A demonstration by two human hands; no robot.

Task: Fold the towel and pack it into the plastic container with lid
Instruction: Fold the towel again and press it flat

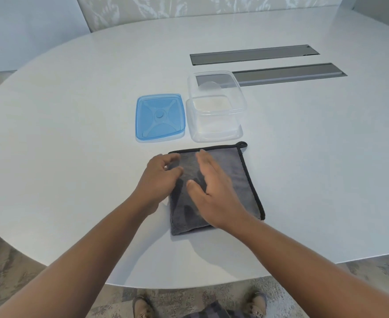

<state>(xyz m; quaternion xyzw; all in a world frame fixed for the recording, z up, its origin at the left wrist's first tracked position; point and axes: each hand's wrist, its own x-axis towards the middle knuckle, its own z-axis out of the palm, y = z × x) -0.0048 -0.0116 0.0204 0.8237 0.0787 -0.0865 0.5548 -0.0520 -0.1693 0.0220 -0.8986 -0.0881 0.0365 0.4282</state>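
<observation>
We have the grey microfibre towel (232,191) lying in the lower middle of the frame on the white oval table (74,134), already doubled over into a rough rectangle: its black-stitched border runs along the upper and right sides and ends in a small hanging loop (243,145) at the upper right corner, while the left and lower sides look like soft folded edges. Our left hand (159,182) sits at the towel's left edge with the fingers curled; it appears to be pinching the upper left corner, probably to lift that side for another fold, though we cannot tell for sure that cloth is between the fingertips. Our right hand (214,193) is released and flat, fingers together, lying on the middle of the towel, most likely to pin the layers and mark the crease line (a plush cloth tends to spring open otherwise). Just above the towel, in the centre of the frame, stands the clear plastic container (216,129), empty and open, set close so the folded bundle has a short way to travel. The blue lid (160,118) lies flat just to its left, apart from it and out of the way. We judge the towel too broad for the container as it lies, so at least one more fold seems needed. Two grey recessed panels (280,65) sit in the table at the upper right.
</observation>
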